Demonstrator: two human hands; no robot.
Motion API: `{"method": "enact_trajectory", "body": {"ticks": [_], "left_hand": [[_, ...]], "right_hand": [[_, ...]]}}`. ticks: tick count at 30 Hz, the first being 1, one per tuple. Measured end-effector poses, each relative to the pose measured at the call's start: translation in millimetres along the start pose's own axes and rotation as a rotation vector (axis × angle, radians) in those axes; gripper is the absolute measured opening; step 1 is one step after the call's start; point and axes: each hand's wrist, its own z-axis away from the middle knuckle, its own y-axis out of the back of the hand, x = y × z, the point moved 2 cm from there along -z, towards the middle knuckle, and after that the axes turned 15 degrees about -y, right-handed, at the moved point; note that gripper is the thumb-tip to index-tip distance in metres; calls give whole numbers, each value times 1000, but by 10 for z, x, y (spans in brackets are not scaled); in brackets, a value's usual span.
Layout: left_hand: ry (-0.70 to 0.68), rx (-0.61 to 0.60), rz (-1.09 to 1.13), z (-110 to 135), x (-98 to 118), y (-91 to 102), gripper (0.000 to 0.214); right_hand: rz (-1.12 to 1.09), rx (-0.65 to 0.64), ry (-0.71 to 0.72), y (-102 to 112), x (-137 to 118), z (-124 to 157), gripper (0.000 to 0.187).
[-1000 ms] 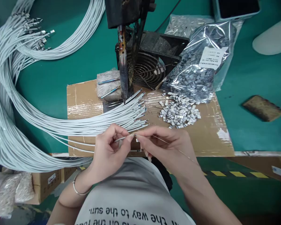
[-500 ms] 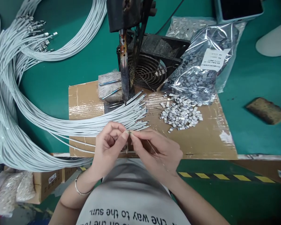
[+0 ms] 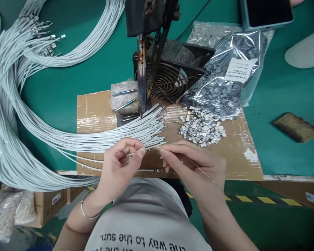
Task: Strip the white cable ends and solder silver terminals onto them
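My left hand (image 3: 121,164) pinches the stripped end of one thin white cable (image 3: 132,153) between thumb and forefinger, just over the near edge of a taped cardboard sheet (image 3: 94,111). My right hand (image 3: 193,162) is closed in a pinch a little to the right, its fingertips near the cable's tip, and a fine wire (image 3: 199,170) runs back over its knuckles. A fanned bundle of white cables (image 3: 115,134) lies just beyond both hands. A pile of small metal terminals (image 3: 202,127) sits to the right on the cardboard.
A soldering iron on a stand (image 3: 141,69) hangs over a black fan (image 3: 170,78). Clear bags of terminals (image 3: 222,83) lie at the back right. Large loops of white cable (image 3: 15,104) cover the green table's left. A brown block (image 3: 297,127) lies at right.
My right hand has drawn a little to the right, away from my left hand's fingertips, which it touched half a second ago. My left hand keeps its pinch on the cable.
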Motion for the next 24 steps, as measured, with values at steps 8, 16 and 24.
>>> {"method": "enact_trajectory", "body": {"ticks": [8,16,24], "left_hand": [[-11,-1,-52,35,30,2,10],[-50,-6,-87,31,54,0,9],[-69,3,-119,24,60,-11,9]], "right_hand": [[-104,-30,-39,-110,-43,35,20],[-108,-23,-18,-124,-48,35,21],[-69,-11,42,-119,-80,45,26]]}}
